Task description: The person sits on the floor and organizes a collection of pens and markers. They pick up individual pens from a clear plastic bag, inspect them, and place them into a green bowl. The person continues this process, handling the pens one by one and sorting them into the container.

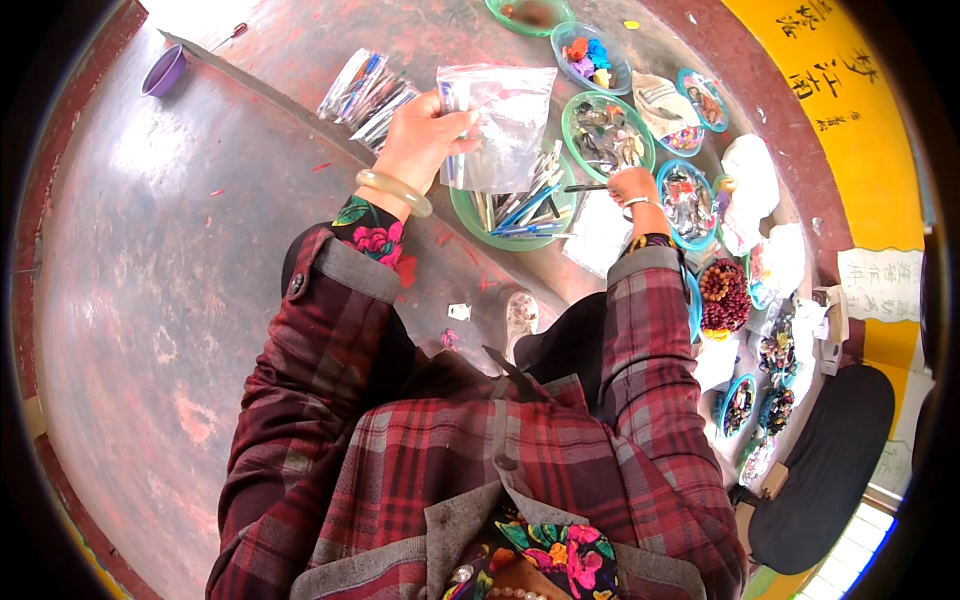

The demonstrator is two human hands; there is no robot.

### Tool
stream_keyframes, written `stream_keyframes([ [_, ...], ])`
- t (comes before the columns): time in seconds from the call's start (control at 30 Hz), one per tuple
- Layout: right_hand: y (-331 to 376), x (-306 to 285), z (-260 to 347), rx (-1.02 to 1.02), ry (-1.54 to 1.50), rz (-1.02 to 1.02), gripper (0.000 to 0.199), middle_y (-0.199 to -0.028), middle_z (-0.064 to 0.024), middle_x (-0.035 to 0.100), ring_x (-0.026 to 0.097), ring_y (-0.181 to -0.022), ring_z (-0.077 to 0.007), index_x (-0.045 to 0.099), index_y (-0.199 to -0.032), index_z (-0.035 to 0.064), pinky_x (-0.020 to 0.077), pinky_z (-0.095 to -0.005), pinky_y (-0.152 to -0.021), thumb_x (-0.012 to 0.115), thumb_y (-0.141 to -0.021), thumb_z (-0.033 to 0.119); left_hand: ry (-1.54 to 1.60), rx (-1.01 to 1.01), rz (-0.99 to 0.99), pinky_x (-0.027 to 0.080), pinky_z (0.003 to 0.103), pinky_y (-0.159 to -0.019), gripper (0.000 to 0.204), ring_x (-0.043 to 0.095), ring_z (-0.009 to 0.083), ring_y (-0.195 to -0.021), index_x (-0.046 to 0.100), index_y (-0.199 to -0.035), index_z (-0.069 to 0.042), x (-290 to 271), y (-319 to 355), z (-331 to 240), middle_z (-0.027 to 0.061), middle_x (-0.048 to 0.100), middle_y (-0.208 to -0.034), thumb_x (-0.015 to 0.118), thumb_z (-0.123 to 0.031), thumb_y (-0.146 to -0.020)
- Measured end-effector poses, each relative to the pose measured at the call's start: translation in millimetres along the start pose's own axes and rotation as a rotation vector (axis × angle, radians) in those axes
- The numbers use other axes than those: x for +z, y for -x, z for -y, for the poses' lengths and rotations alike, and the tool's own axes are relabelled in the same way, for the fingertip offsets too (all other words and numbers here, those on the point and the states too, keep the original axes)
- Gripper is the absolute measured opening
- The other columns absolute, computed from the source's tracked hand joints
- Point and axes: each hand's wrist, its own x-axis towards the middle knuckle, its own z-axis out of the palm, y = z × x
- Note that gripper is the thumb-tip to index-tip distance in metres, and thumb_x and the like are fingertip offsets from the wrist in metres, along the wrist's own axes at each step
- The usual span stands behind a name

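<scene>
1. here, in the head view, my left hand [425, 135] is raised above the floor, fingers pinched shut on the upper edge of a clear plastic bag [500, 125] that hangs open below my grip.
2. a pale bangle [393, 192] sits on that wrist, just above my floral cuff.
3. my right hand [632, 186] is lower and to the right, closed around a thin dark pen [585, 187] that points left toward the bag.
4. under the bag lies a green bowl [470, 215] full of pens and sticks.
5. more green and blue bowls of small trinkets curve away on my right, among them a bowl of brown beads [722, 295].
6. a purple cup [165, 72] stands well apart on the far left.
</scene>
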Motion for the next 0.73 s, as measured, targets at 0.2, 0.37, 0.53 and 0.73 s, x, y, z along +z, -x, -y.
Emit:
stream_keyframes([
  [0.2,78.9,-68.2,31.2,-0.11,-1.229,-0.093,0.012,-0.069,0.0004,0.058,0.055,-0.062,-0.0118,0.063,-0.088,0.0064,0.0464,-0.0268,-0.064,0.069,-0.078,0.009,-0.024,-0.028,0.018,0.052,0.031,-0.079,0.021,0.061,0.0157,-0.089,0.06,-0.104,0.002,3.8,3.0,-1.7,0.0069,0.063,-0.096,0.06,-0.011,-0.087],
  [0.37,82.3,-77.9,43.8,-0.225,-2.022,-0.325,0.024,-0.1,-0.0069,0.059,0.055,-0.101,-0.0246,0.055,-0.097,0.0093,0.0415,-0.0453,-0.089,0.055,-0.092,0.033,0.0,-0.06,0.028,0.053,0.03,-0.077,0.018,0.062,0.0143,-0.088,0.061,-0.101,0.0,5.9,0.0,8.7,0.006,0.063,-0.095,0.061,-0.011,-0.087],
  [0.53,62.4,-41.7,31.8,-0.32,-2.07,0.608,0.035,-0.09,-0.0134,0.059,0.056,-0.071,-0.0233,0.052,-0.101,0.0055,0.0465,-0.0359,-0.064,0.041,-0.096,0.039,-0.007,-0.073,0.03,0.053,0.029,-0.075,0.018,0.062,0.0143,-0.085,0.061,-0.101,0.0,13.9,-0.1,5.0,0.006,0.064,-0.093,0.061,-0.01,-0.087],
  [0.73,79.6,-37.6,67.0,0.27,-1.812,0.367,0.038,-0.094,-0.0152,0.057,0.06,-0.081,-0.0278,0.046,-0.111,0.0022,0.0542,-0.0442,-0.066,0.059,-0.089,0.03,-0.03,-0.057,0.017,0.053,0.03,-0.077,0.019,0.062,0.0153,-0.088,0.061,-0.103,0.0,4.5,1.8,4.0,0.0077,0.063,-0.097,0.06,-0.011,-0.087],
])
